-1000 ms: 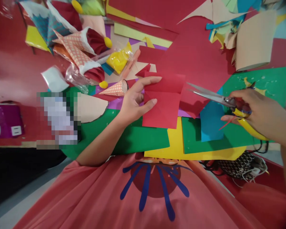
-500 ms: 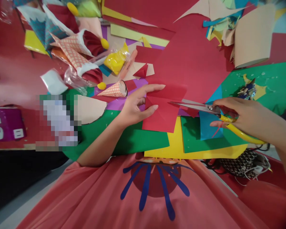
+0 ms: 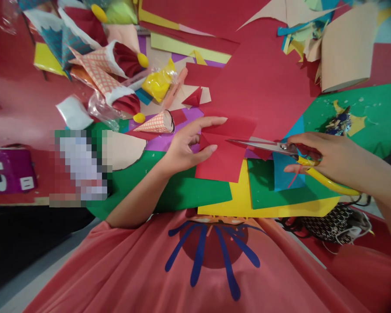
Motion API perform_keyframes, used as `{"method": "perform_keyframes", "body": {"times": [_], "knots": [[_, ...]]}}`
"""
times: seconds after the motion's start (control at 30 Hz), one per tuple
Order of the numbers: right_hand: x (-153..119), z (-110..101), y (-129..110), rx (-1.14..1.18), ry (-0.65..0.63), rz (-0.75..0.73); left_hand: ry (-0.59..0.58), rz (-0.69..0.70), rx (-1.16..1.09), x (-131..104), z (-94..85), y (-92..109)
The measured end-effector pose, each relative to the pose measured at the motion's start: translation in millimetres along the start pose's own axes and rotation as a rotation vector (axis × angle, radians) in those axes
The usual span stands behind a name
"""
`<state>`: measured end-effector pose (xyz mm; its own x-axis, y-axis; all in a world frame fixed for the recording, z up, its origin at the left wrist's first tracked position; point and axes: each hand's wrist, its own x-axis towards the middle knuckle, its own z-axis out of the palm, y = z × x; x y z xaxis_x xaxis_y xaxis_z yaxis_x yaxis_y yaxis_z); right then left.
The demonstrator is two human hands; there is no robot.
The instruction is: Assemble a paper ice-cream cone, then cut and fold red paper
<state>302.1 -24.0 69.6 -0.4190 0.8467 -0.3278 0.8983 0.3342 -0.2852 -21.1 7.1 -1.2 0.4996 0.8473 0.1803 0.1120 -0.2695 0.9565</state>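
Note:
My left hand (image 3: 192, 141) grips a creased piece of red paper (image 3: 223, 163) by its left side. The thumb lies on the near half and the forefinger stretches over the far half; the curled fingers are partly hidden. From the right, my right hand (image 3: 308, 152) holds scissors (image 3: 327, 180) with yellow handles. Their long metal blades point left across the middle of the paper, with the tip short of the left thumb. Whether one blade runs under the paper I cannot make out. A thin red sliver (image 3: 293, 177) hangs near the right thumb.
Green sheets (image 3: 195, 191) and a yellow sheet (image 3: 244, 191) lie beneath the work. Checked paper cones (image 3: 154, 122) and a yellow packet (image 3: 158, 84) stand at the back left. Paper scraps (image 3: 308, 37) and a beige paper tube (image 3: 347, 52) are at the back right.
The scissors and my right hand have shifted slightly left, the blade tip further across the red paper. My left hand keeps almost the same place.

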Motion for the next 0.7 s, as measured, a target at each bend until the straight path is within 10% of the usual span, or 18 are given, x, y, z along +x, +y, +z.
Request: {"method": "perform_keyframes", "body": {"times": [0.7], "knots": [[1.7, 1.9, -1.0, 0.006, -0.008, -0.002, -0.011, 0.004, 0.004, -0.8, 1.6, 2.0]]}}
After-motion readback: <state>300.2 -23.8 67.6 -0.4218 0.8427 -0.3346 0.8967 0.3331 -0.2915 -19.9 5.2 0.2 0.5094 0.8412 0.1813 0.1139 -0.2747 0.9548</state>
